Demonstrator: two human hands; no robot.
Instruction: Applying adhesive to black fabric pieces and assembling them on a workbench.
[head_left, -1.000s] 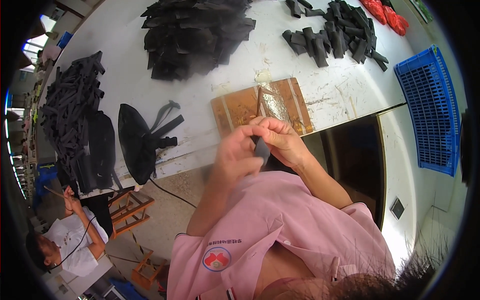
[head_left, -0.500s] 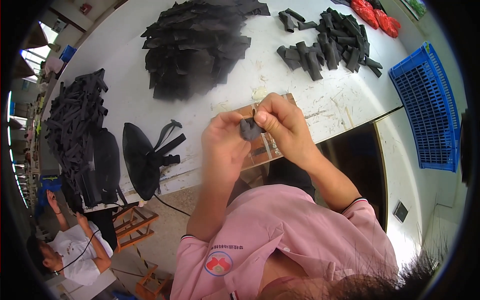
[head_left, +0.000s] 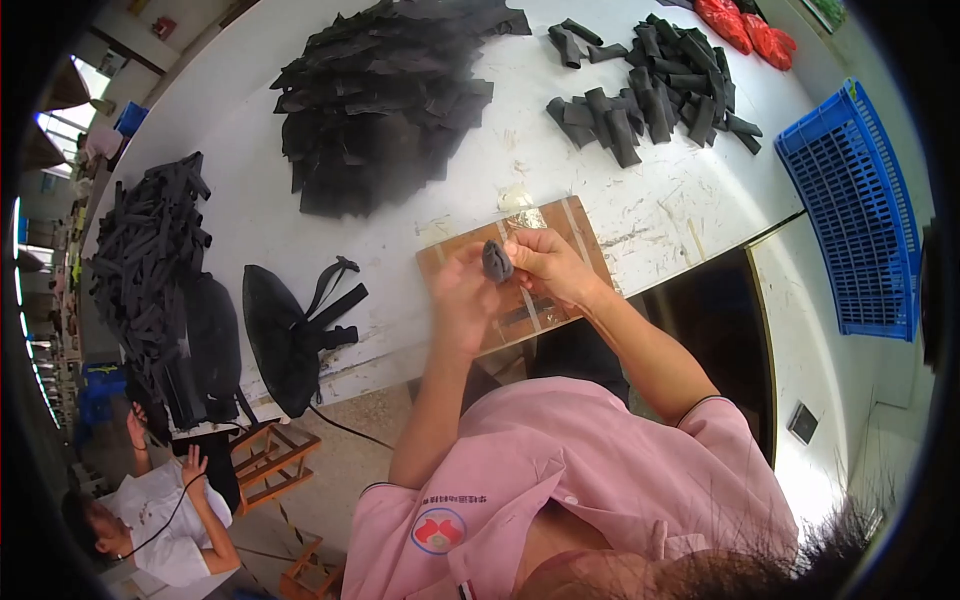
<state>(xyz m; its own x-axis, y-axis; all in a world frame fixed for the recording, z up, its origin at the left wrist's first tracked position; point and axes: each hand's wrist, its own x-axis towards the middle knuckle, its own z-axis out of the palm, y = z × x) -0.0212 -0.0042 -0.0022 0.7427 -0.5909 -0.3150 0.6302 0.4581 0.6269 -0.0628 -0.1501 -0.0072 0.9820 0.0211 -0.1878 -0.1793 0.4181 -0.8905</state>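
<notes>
In the head view, the person in a pink shirt is holding both hands together above a brown wooden board [head_left: 560,235] that is lying at the near edge of the white tabletop [head_left: 250,215]. The left hand [head_left: 462,300] and the right hand [head_left: 545,265] are both pinching a small dark rolled piece of fabric [head_left: 496,260], which is sitting between their fingertips, raised a little over the board rather than resting on it. Both hands are closed around this piece, the left from the left side and the right from the right.

Beyond the board, a big heap of flat black fabric pieces [head_left: 385,100] is spreading across the middle of the tabletop. Further right, a cluster of small dark rolled pieces [head_left: 650,85] is lying loosely scattered, much like the one being held. Red items [head_left: 745,25] are showing at the far right edge, too small to tell apart. To the left of the board, a black pouch with straps [head_left: 285,335] is hanging over the near edge. Further left, a long stack of black strips [head_left: 150,260] is lining the tabletop's left end. A blue plastic crate [head_left: 860,220] is standing to the right, apart from the tabletop. At lower left, another person in a white shirt [head_left: 165,520] is sitting, hands raised.
</notes>
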